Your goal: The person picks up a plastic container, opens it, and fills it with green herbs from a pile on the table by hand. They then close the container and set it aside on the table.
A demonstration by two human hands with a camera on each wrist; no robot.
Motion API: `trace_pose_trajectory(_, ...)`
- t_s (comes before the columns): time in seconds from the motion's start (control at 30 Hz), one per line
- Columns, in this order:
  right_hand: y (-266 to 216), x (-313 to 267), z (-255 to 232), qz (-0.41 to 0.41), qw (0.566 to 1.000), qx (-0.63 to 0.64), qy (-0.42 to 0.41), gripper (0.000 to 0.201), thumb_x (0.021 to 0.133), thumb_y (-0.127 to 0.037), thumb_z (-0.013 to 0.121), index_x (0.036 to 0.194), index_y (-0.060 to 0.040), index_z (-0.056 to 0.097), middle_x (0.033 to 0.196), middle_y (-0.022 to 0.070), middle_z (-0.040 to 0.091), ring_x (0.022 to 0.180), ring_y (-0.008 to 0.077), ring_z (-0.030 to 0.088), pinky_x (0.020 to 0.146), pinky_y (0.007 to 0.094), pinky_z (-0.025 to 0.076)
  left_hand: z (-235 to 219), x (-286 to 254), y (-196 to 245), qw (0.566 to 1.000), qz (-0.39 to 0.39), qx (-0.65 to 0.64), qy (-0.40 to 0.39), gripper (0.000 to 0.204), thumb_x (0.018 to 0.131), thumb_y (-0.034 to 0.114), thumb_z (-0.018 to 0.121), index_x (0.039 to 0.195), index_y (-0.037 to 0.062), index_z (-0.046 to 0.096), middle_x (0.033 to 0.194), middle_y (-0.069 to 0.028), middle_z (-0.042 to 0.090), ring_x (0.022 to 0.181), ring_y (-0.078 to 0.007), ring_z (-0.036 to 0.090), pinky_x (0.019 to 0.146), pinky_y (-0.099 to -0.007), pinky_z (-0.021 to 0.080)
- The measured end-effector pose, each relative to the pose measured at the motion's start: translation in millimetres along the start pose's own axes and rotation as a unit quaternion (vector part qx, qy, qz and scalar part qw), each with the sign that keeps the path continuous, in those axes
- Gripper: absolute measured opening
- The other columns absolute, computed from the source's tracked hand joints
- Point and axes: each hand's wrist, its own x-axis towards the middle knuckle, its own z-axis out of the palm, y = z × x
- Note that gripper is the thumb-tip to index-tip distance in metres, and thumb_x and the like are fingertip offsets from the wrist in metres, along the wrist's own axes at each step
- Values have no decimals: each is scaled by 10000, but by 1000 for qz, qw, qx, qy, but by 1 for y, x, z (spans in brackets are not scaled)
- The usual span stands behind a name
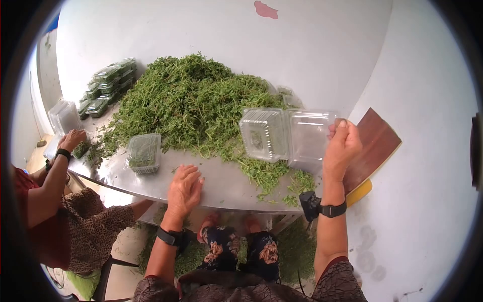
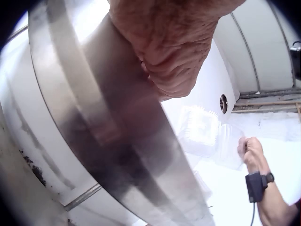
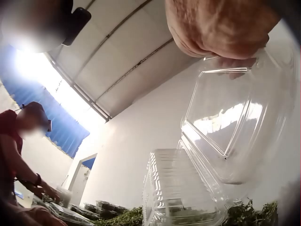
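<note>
My right hand [image 1: 342, 146] holds up an open, clear plastic clamshell box [image 1: 287, 133] by its lid edge, above the right end of a big heap of green herbs [image 1: 193, 103]. The right wrist view looks up through the clamshell box [image 3: 221, 160], with my fingers [image 3: 221, 33] pinching its lid from above. My left hand [image 1: 185, 189] rests flat with straight fingers on the bare steel table [image 1: 221, 183] near its front edge. A filled, closed clamshell [image 1: 144, 152] sits on the table left of that hand. The left wrist view shows my palm [image 2: 169, 52] on the table rim [image 2: 108, 132].
Stacks of filled clamshells [image 1: 108, 85] stand at the table's far left. Another person [image 1: 45, 201] in red sits at the left, their hand [image 1: 73, 138] by empty boxes [image 1: 64, 117]. Herb scraps litter the floor under the table. A brown board [image 1: 372, 148] leans at the right.
</note>
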Motion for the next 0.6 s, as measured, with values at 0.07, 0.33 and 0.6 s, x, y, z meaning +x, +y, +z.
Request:
trace_pose_trajectory(0.07, 1, -23, 3, 1, 1000, -4, 9, 186, 932, -104, 501, 898, 42, 611, 705, 70, 625, 604, 112, 561, 563, 250, 455, -2, -6, 19, 988, -60, -145, 0, 222, 885, 155, 578, 972, -31, 662, 1038, -189, 666, 1000, -290, 636, 861, -355, 484)
trace_pose_trajectory(0.33, -42, -111, -2, 56, 994, 64, -74, 126, 927, -71, 532, 942, 35, 599, 744, 63, 634, 679, 96, 582, 614, 225, 468, 8, -29, 105, 791, -252, -527, -184, 643, 957, 512, 402, 1403, 54, 332, 1363, -196, 431, 1226, -309, 474, 1003, -435, 396)
trace_pose_trajectory(0.6, -60, -162, -31, 28, 968, 96, -231, 96, 885, -47, 601, 950, 23, 607, 813, 79, 631, 717, 150, 591, 646, 253, 461, -4, -24, 136, 602, -277, -728, -177, 820, 937, 574, 404, 1497, 194, -58, 1482, -140, 187, 1304, -327, 347, 971, -497, 432)
